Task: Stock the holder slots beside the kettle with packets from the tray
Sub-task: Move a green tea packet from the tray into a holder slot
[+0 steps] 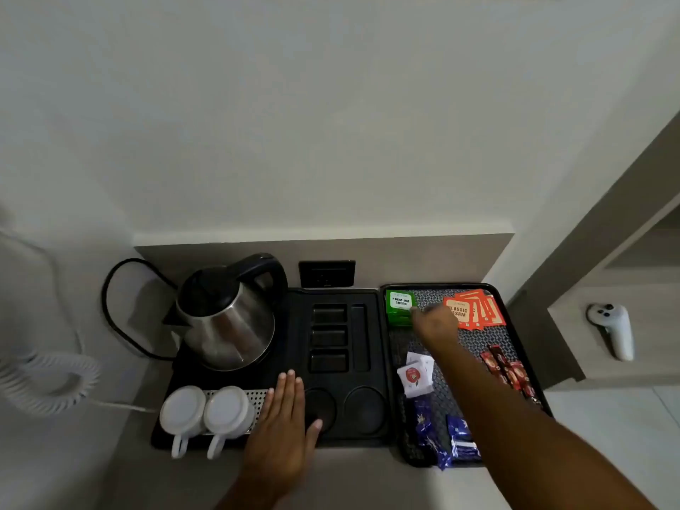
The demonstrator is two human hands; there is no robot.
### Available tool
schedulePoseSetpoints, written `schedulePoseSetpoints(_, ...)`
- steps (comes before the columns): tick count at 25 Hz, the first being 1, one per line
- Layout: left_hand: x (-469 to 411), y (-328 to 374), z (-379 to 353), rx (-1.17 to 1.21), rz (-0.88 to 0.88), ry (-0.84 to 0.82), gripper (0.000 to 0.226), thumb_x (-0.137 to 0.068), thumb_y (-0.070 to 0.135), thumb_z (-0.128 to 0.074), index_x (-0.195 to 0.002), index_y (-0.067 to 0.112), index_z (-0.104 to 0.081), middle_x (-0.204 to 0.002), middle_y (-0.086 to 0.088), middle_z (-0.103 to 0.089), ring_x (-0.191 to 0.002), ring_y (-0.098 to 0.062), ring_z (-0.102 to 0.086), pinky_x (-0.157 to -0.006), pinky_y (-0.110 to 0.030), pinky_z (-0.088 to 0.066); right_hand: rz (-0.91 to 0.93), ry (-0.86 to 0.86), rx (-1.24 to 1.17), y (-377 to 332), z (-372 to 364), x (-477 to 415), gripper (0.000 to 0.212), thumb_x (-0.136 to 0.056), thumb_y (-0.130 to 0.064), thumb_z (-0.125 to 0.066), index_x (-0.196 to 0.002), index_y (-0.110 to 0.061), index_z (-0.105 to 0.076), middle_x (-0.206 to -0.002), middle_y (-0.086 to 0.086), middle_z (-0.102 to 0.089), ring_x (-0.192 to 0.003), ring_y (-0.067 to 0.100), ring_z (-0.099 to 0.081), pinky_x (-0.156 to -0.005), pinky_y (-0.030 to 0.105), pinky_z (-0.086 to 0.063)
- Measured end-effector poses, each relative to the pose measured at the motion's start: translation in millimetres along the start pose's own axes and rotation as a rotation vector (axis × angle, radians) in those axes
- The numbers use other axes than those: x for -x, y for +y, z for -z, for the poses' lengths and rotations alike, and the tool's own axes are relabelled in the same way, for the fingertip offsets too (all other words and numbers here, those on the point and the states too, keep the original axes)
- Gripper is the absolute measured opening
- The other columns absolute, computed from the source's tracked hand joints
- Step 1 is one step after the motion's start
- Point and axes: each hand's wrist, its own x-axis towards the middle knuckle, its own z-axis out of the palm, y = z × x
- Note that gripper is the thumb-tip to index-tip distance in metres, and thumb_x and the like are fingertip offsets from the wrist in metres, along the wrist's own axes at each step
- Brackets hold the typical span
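Observation:
A black holder point(371, 311) with several empty slots point(328, 338) sits right of the steel kettle point(228, 318). On its right, a black tray point(519, 347) carries green tea packets point(399, 307), orange Assam packets point(474, 311), white sachets point(415, 373), red stick packets point(511, 373) and blue packets point(427, 432). My right hand point(434, 325) reaches over the tray, its fingertips touching the green packets' right edge. Whether it grips one is hidden. My left hand point(287, 425) lies flat and open on the holder's front edge.
Two upturned white cups point(206, 414) stand at the holder's front left. A black cord point(114, 314) loops behind the kettle, a wall socket point(326, 273) sits behind the holder, and a coiled white cable point(44, 377) lies left. A white controller point(612, 329) rests on a shelf to the right.

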Motion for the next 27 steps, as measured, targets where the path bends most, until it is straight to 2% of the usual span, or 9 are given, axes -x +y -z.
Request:
schedulePoseSetpoints(3,-0.8,-7.1,-6.4,0.008,-0.006,0.061,0.081,-0.099,0.055,-0.01,-0.138,-0.008,-0.043,-0.147,-0.026,-0.039,-0.143,-0.026,-0.011,-0.111,-0.042,-0.013,-0.128,-0.042,0.038,-8.2,0.3,-25.8,0.044,-0.085,-0.038,-0.07,-0.096,0.005,-0.065,-0.094,0.019,-0.067,-0.078,0.031,-0.063,-0.068,0.032,-0.049)
schedulePoseSetpoints(6,-6.8,-13.6,-9.3,-0.053,-0.037,0.017,0.078,-0.095,0.057,-0.029,-0.137,-0.007,-0.044,-0.146,-0.025,-0.039,-0.146,-0.024,-0.002,-0.111,-0.041,-0.012,-0.186,-0.102,0.08,-12.5,-6.6,-35.2,0.042,-0.079,-0.042,-0.076,-0.075,-0.005,-0.057,-0.075,0.009,-0.062,-0.061,0.022,-0.06,-0.061,0.032,-0.053)
schedulePoseSetpoints(8,-10.8,-17.7,-9.1,-0.078,-0.053,0.018,0.08,-0.091,0.058,-0.037,-0.139,-0.006,-0.042,-0.148,-0.025,-0.038,-0.146,-0.024,-0.003,-0.111,-0.042,-0.013,-0.19,-0.113,0.1,-15.6,-11.0,-38.4,0.042,-0.076,-0.04,-0.079,-0.068,-0.01,-0.051,-0.07,0.009,-0.061,-0.063,0.025,-0.066,-0.063,0.036,-0.058)
schedulePoseSetpoints(11,-13.2,-22.0,-13.8,-0.078,-0.058,0.03,0.082,-0.091,0.061,-0.037,-0.141,-0.005,-0.04,-0.15,-0.024,-0.036,-0.144,-0.027,-0.01,-0.11,-0.043,-0.016,-0.207,-0.115,0.071,-17.4,-17.6,-44.8,0.041,-0.074,-0.035,-0.083,-0.07,-0.009,-0.051,-0.078,0.014,-0.066,-0.068,0.027,-0.069,-0.068,0.041,-0.061)
schedulePoseSetpoints(15,-14.4,-20.4,-17.2,-0.046,-0.039,0.038,0.082,-0.095,0.062,-0.025,-0.137,-0.005,-0.046,-0.147,-0.024,-0.039,-0.142,-0.03,-0.02,-0.11,-0.043,-0.017,-0.256,-0.145,0.025,-19.5,-21.0,-47.2,0.036,-0.076,-0.028,-0.082,-0.071,-0.008,-0.052,-0.073,0.012,-0.063,-0.056,0.023,-0.065,-0.052,0.033,-0.057)
schedulePoseSetpoints(17,-14.9,-19.2,-16.0,-0.027,-0.032,0.037,0.084,-0.096,0.062,-0.017,-0.135,-0.005,-0.049,-0.146,-0.023,-0.041,-0.142,-0.028,-0.018,-0.11,-0.042,-0.015,-0.268,-0.163,-0.006,-19.1,-20.5,-49.6,0.033,-0.076,-0.027,-0.082,-0.074,-0.007,-0.055,-0.079,0.015,-0.067,-0.054,0.023,-0.065,-0.047,0.031,-0.054)
schedulePoseSetpoints(20,-14.7,-20.0,-15.1,-0.01,-0.035,0.032,0.084,-0.097,0.062,-0.015,-0.135,-0.005,-0.049,-0.146,-0.022,-0.04,-0.142,-0.027,-0.017,-0.111,-0.041,-0.015,-0.295,-0.142,-0.117,-18.3,-20.4,-52.9,0.033,-0.072,-0.023,-0.085,-0.079,-0.006,-0.057,-0.085,0.017,-0.068,-0.067,0.025,-0.066,-0.066,0.038,-0.059)
schedulePoseSetpoints(24,-14.4,-22.4,-19.7,-0.019,-0.045,0.024,0.083,-0.096,0.062,-0.02,-0.139,-0.004,-0.044,-0.149,-0.023,-0.037,-0.143,-0.027,-0.015,-0.11,-0.044,-0.018,-0.31,-0.19,-0.184,-19.2,-21.5,-53.9,0.035,-0.072,-0.021,-0.085,-0.08,-0.006,-0.054,-0.095,0.018,-0.065,-0.084,0.029,-0.065,-0.084,0.042,-0.056)
schedulePoseSetpoints(27,-14.8,-25.6,-22.5,-0.026,-0.064,0.022,0.082,-0.096,0.063,-0.024,-0.141,-0.004,-0.041,-0.15,-0.023,-0.036,-0.143,-0.032,-0.021,-0.11,-0.045,-0.018,-0.294,-0.244,-0.199,-21.5,-12.3,-49.8,0.038,-0.078,-0.022,-0.08,-0.098,0.001,-0.058,-0.102,0.019,-0.063,-0.094,0.031,-0.064,-0.085,0.043,-0.054)
